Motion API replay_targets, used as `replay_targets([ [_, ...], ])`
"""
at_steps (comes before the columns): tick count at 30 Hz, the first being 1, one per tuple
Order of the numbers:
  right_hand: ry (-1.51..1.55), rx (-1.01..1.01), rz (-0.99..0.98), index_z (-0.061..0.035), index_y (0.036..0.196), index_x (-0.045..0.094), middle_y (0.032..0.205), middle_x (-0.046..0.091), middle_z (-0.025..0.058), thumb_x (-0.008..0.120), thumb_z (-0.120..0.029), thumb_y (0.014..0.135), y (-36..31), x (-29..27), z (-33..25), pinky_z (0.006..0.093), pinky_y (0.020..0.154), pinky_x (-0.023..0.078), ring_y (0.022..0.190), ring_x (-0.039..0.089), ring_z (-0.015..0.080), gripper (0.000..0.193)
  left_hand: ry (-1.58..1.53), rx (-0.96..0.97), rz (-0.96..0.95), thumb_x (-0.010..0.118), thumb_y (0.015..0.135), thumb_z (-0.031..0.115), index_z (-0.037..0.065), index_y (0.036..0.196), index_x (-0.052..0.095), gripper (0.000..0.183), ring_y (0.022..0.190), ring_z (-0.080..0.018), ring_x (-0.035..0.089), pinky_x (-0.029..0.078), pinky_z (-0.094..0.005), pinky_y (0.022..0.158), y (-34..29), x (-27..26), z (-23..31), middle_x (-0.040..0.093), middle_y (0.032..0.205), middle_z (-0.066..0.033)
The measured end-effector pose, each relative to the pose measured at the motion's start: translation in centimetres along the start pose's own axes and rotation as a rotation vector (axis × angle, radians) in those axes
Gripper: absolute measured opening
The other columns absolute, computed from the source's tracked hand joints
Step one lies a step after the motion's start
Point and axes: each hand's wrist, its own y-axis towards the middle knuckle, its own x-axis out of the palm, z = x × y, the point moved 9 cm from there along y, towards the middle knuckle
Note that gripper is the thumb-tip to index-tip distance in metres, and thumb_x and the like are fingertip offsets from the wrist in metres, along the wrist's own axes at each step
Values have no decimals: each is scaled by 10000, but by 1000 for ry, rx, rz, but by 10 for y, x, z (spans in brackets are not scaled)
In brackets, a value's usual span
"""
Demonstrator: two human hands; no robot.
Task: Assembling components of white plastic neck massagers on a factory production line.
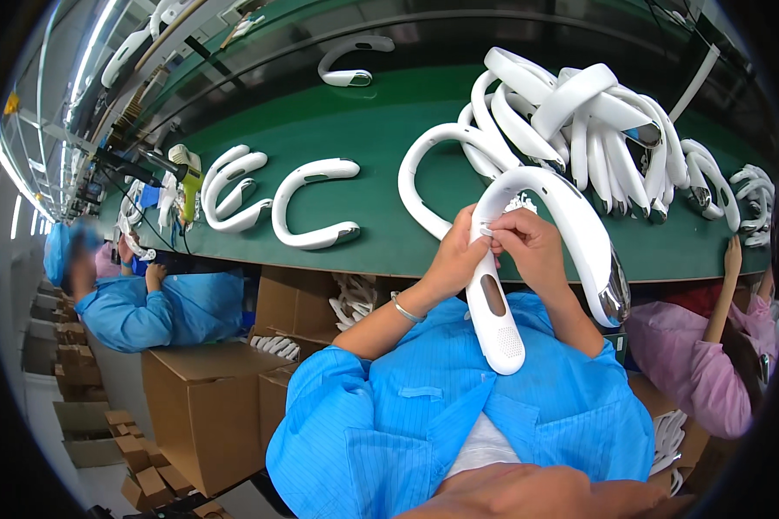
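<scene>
My left hand (pixel 455 253) is wrapped round one arm of a white U-shaped neckband housing (pixel 571 216), held in front of my chest at the table's edge. This housing has a perforated round end, a dark oval recess and a shiny silver tip on its other arm. The fingers of my right hand (pixel 531 246) are pinched together against the same arm, beside my left thumb. Whatever sits between those fingertips is too small to make out. Just behind the housing lies a small heap of white bits (pixel 520 202), partly hidden by it.
A large pile of similar white housings (pixel 589 130) covers the green table (pixel 363 130) at right. More housings (pixel 307 203) lie at left, near a yellow-green power screwdriver (pixel 187 177). Cardboard boxes (pixel 203 415) stand below. Co-workers in blue (pixel 164 311) and pink (pixel 692 359) sit either side.
</scene>
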Motion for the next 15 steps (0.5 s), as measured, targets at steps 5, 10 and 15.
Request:
replay_targets([
  [5, -36, 117, -7, 28, 922, 530, 799, 590, 74, 570, 42, 820, 4, -4, 8, 222, 634, 504, 677, 588, 105, 110, 39, 63, -33, 440, 917, 83, 35, 1342, 244, 470, 836, -118, 564, 535, -293, 709, -1, 6, 7, 524, 1017, -90],
  [10, -67, 130, 4, 27, 949, 508, 774, 579, 78, 602, 42, 799, 10, -5, -6, 218, 625, 510, 667, 585, 106, 178, -27, 50, -19, 415, 956, 158, 27, 1342, 255, 438, 849, -129, 579, 541, -298, 710, 1, 1, 1, 538, 1042, -104],
  [15, -341, 85, 13, 43, 957, 559, 834, 614, 114, 648, 19, 771, 10, -2, -21, 243, 622, 538, 712, 630, 147, 207, 48, 165, 12, 394, 961, 152, 7, 1326, 317, 400, 877, -136, 597, 544, -294, 713, 0, -6, 4, 548, 1105, -120],
])
